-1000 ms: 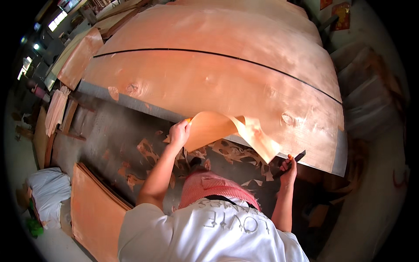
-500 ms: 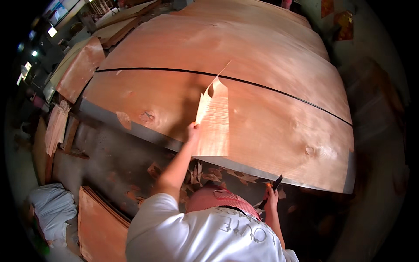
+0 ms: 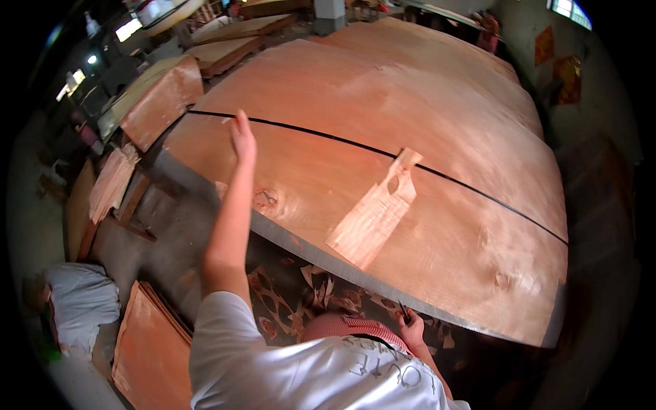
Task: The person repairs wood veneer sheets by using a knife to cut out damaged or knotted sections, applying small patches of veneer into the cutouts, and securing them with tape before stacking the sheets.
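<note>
A broad reddish wood veneer sheet [image 3: 451, 225] spreads over the work table before me. On it lies a loose, pale veneer piece [image 3: 372, 222] with a narrow end and an oval cut-out, crossing a black line at its far end. My left hand [image 3: 243, 139] reaches over the sheet on the left, near that line, fingers stretched out and holding nothing. Close to my body, at the table's near edge, my right hand [image 3: 411, 329] is closed round a slim dark knife [image 3: 405, 313]. Its blade is too small to make out clearly.
A grey table edge [image 3: 328, 263] runs along the near side. Veneer scraps [image 3: 273, 301] litter the floor below it. Stacked sheets [image 3: 150, 348] and a cloth-covered bundle [image 3: 82, 307] stand at the lower left. Another person [image 3: 488, 31] is at the far right.
My left hand has let go of the loose veneer piece, which now lies flat on the sheet, and has moved left and farther out. The view has shifted; my right hand keeps the knife.
</note>
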`<state>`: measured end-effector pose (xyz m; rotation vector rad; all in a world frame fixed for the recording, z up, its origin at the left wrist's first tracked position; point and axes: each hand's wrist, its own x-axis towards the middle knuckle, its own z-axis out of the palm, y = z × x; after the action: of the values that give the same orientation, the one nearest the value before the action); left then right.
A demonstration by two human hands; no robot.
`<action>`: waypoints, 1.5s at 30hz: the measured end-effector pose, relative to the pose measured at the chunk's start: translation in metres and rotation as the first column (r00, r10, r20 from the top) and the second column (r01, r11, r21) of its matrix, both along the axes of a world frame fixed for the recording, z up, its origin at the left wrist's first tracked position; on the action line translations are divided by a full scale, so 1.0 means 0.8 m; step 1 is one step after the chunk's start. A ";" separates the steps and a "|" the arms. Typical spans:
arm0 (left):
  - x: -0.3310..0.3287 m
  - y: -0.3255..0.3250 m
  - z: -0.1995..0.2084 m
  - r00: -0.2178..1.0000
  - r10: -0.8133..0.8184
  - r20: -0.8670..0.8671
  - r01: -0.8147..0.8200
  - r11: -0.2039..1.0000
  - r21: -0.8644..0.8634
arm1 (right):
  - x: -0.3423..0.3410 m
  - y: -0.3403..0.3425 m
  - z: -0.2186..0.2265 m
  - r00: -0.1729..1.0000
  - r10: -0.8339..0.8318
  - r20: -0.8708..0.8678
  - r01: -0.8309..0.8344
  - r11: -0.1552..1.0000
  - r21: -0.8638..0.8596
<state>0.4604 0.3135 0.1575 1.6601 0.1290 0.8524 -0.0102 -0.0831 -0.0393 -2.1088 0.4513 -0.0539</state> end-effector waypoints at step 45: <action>-0.212 0.012 -0.005 0.985 0.097 0.145 -0.117 0.984 0.135 | 0.295 0.159 0.150 0.735 0.576 0.358 -0.597 0.800 -0.061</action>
<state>0.2905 0.3230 0.1535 1.7334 0.0631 1.0763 0.2255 0.0438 0.0806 -2.0329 -0.4475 -0.0561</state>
